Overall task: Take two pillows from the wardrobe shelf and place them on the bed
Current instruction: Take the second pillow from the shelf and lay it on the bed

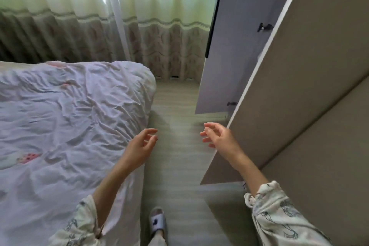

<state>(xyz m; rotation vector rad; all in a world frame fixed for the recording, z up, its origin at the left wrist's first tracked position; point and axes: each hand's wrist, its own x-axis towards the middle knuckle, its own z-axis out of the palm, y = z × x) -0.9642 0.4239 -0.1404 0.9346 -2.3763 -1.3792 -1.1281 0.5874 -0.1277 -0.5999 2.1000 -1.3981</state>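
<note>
The bed (65, 118) fills the left side, covered by a wrinkled white sheet with small pink prints. On the right stands the wardrobe, with two doors swung open: a near beige door (299, 90) and a farther grey-lilac door (233, 46). No pillow is in sight and the wardrobe shelf is hidden behind the doors. My left hand (140, 147) hovers over the bed's right edge, fingers apart, holding nothing. My right hand (217, 136) floats just in front of the near door's edge, fingers loosely spread and empty.
A narrow strip of pale wood floor (175, 110) runs between bed and wardrobe. My foot in a grey slipper (157, 219) stands on it. Sheer white curtains with a patterned beige lower band (119, 32) hang across the window behind.
</note>
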